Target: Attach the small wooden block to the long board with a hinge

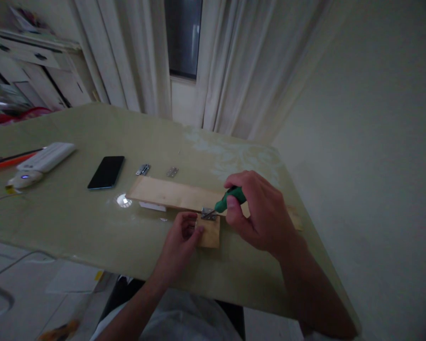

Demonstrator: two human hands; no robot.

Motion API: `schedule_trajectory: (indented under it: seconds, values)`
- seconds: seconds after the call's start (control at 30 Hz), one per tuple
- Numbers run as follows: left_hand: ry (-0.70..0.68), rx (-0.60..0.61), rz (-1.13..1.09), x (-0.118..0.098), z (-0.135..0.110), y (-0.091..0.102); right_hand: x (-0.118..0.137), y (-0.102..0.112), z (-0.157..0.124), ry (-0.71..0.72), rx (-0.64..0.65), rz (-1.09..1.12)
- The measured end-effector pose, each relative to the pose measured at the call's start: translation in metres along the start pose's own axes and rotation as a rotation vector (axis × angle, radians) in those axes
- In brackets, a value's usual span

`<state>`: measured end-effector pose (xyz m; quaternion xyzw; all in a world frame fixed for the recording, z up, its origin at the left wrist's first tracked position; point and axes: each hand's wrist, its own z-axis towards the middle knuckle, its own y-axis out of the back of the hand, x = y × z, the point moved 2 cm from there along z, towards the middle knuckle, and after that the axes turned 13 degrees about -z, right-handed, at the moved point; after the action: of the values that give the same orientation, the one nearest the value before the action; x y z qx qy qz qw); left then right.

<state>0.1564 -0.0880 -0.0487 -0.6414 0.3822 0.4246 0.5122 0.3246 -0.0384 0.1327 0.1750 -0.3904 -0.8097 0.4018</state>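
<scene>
My right hand [259, 208] is wrapped round the green handle of a screwdriver [230, 196]. Its shaft slants down to the left, with the tip at a metal hinge [208, 213]. The hinge lies where a small square wooden block [209, 234] meets the near edge of a long wooden board [173, 193]. My left hand [181, 239] grips the small block by its left side, thumb on top. Part of the long board is hidden behind my right hand. Whether the tip sits in a screw is too small to tell.
Beyond the board lie two more metal hinges, one folded [143, 169] and one flat [172, 172]. A black phone [106, 172] rests to their left. Farther left are a white power strip [48, 157] and an orange-handled tool [12, 160]. A wall [369, 156] borders the table's right side.
</scene>
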Motion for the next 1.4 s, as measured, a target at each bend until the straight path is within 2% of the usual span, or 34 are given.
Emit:
schedule_trajectory:
  seconds: [0.2, 0.67, 0.83, 0.9, 1.03, 1.2, 1.4]
  values:
    - [0.092, -0.009, -0.128, -0.003, -0.002, -0.001, -0.005, -0.001, 0.0, -0.056, 0.031, 0.012]
    - [0.108, -0.035, -0.111, -0.004, -0.002, 0.0, -0.009, -0.006, 0.003, -0.078, 0.042, -0.001]
    - [0.105, -0.03, -0.109, -0.007, 0.0, -0.001, -0.002, -0.006, 0.003, 0.059, 0.079, 0.043]
    - [0.108, -0.022, -0.11, -0.008, 0.002, 0.0, 0.0, -0.006, 0.003, 0.091, 0.088, -0.016]
    - [0.118, -0.007, -0.103, -0.005, 0.004, 0.002, 0.001, -0.006, 0.002, 0.062, 0.056, -0.21]
    - [0.032, 0.003, -0.064, -0.002, 0.004, 0.002, 0.004, -0.009, 0.003, 0.219, 0.096, 0.018]
    - [-0.084, 0.043, 0.064, -0.003, -0.004, -0.003, 0.004, -0.008, 0.004, 0.221, 0.101, 0.084]
